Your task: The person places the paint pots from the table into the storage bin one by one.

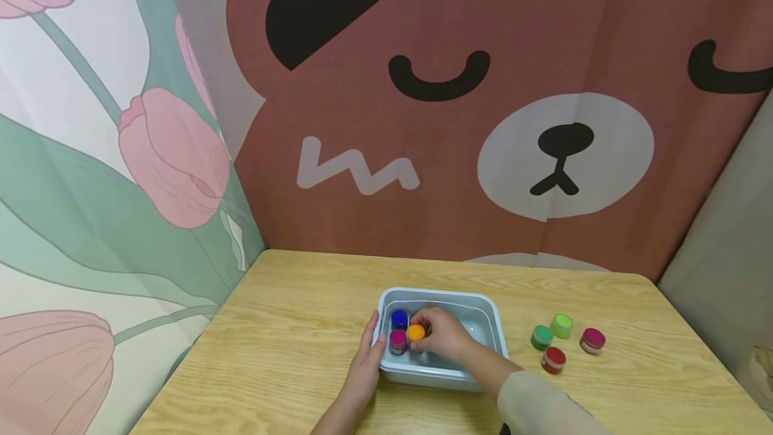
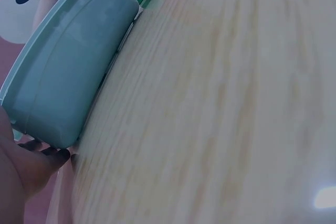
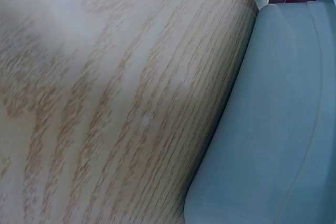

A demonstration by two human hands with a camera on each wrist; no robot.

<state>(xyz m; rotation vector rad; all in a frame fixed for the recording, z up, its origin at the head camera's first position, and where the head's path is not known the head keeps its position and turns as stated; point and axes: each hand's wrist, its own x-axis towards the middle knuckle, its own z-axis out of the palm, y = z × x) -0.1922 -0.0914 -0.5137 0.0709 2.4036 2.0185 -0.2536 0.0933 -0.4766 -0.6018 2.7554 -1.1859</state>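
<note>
A light blue-grey plastic bin (image 1: 492, 317) stands on the wooden table. My left hand (image 1: 362, 368) holds its left wall, thumb at the rim and fingers along the outside. In the left wrist view, fingertips (image 2: 62, 156) show at the bin's lower corner. Inside the bin, my right hand (image 1: 443, 334) pinches a small jar with an orange lid (image 1: 416, 332). Just left of it are a blue-lidded jar (image 1: 399, 319) and, nearer me, a magenta-lidded jar (image 1: 398, 341). The right wrist view shows mostly the bin's outer wall (image 3: 268, 119); the held jar is hidden there.
Right of the bin, on the table (image 1: 290, 327), stand a green jar (image 1: 541, 337), a light green jar (image 1: 561, 325), a red jar (image 1: 553, 360) and another magenta jar (image 1: 592, 340). A bear-print curtain (image 1: 447, 220) hangs behind the table, a tulip-print one (image 1: 175, 153) at left.
</note>
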